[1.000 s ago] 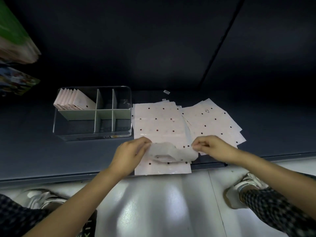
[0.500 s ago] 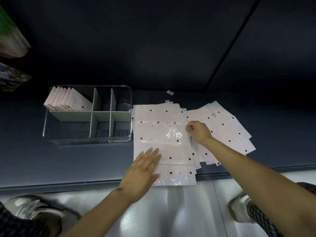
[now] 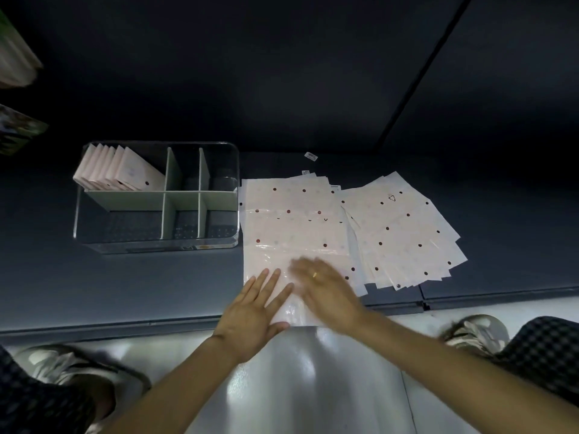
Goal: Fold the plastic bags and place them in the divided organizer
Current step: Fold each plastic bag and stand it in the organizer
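Both forearms extended forward. The left hand (image 3: 255, 308) lay flat, fingers straight and spread. The right hand (image 3: 324, 288), motion-blurred, appeared flat, palm down.

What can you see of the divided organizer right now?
The organizer is a clear plastic box with rounded corners and pale green dividers that make six compartments. It sits upright on the dark shelf, left of the spread bag, close beside it. Only the back left compartment is filled, with a leaning row of folded pink bags. Neither hand touches it.
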Demonstrator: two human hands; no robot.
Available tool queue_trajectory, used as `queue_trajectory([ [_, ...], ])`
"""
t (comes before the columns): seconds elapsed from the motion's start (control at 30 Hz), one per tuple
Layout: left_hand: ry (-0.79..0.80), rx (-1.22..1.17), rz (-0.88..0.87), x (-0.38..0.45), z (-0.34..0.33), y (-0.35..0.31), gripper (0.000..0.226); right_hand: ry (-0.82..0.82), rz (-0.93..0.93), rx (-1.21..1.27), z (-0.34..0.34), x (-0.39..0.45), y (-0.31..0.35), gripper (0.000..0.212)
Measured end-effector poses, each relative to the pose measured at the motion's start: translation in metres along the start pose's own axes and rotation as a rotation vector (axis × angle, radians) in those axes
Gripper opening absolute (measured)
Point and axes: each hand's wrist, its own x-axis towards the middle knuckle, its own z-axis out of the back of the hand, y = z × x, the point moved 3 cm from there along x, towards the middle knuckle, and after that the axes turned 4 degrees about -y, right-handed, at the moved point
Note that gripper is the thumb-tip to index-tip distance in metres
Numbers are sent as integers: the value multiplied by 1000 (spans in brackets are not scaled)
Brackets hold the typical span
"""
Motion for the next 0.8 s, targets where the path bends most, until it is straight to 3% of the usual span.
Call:
queue_trajectory([
  [0.03, 0, -4, 5, 0, 0, 0, 65, 66, 57, -41, -11, -13, 9, 44],
  [0.13, -1, -17, 7, 1, 2, 1, 66, 252, -23, -102, -29, -42, 5, 66],
  [0.33, -23, -14, 15, -9, 5, 14, 67, 330, -120, -208, -13, -85, -42, 73],
  [0.43, -38, -59, 27, -12, 7, 17, 67, 196, -123, -243, 7, -89, -46, 69],
  [0.57, -45, -87, 63, -12, 4, 17, 69, -139, -121, -189, 26, -61, -35, 17],
  [0.8, -87, -170, 113, -6, 8, 19, 61, -158, -53, -57, 14, -26, -24, 14],
])
